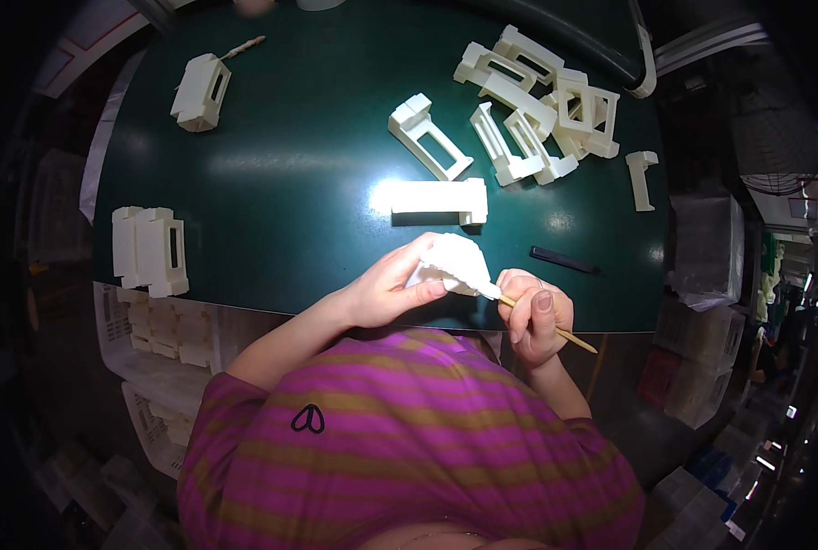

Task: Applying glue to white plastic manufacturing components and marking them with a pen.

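Note:
My left hand (389,286) is closed around a bright white piece (456,260), held over the table's near edge. Glare washes out its surface, so its exact kind cannot be told. In my right hand (539,316) is a thin wooden stick (576,341), pinched between thumb and fingers, its pointed end toward the lower right. The stick's other end looks white and meets the lower right corner of the white piece. Just beyond my hands, a cream plastic frame part (438,198) lies under a strong light spot. A black pen-like tool (565,259) rests beyond my right hand.
More cream frame parts (539,101) are heaped at the far right of the green table (290,183). Others stand at the left edge (149,252). Another part (200,93) sits far left beside a second stick (244,46). White plastic baskets (157,367) hold parts below left.

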{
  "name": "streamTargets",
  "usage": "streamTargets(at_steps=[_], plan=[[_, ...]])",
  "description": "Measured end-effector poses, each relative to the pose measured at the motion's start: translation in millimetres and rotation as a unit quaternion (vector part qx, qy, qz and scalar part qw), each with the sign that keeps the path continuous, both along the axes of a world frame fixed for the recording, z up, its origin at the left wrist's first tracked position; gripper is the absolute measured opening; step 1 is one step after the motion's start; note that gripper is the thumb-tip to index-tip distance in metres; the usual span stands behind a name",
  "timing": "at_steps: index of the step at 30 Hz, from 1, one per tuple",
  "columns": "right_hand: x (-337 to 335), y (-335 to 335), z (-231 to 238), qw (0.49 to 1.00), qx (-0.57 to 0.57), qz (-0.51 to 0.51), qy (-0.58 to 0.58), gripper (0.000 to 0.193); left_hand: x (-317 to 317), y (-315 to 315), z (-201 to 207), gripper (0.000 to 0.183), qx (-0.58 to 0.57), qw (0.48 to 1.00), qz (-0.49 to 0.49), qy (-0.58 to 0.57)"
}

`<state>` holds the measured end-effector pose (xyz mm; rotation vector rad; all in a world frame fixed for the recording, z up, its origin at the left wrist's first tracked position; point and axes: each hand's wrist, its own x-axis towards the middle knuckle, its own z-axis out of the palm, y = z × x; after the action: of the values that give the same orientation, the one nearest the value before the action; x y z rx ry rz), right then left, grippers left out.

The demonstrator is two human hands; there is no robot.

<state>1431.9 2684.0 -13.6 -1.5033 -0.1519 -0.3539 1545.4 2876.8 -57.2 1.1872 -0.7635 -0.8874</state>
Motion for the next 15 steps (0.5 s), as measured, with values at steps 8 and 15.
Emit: streamTargets(at_steps=[8, 15], plan=[[5.8, 12.2, -2.8, 0.974, 0.211, -0.031, 0.081, 0.054, 2.5, 4.7, 6.7, 0.061, 0.035, 0.981, 0.017, -0.192], [9.1, 16.0, -4.0, 0.973, 0.204, -0.071, 0.084, 0.051, -1.6, 4.1, 4.2, 0.061, 0.061, 0.957, 0.057, -0.279]])
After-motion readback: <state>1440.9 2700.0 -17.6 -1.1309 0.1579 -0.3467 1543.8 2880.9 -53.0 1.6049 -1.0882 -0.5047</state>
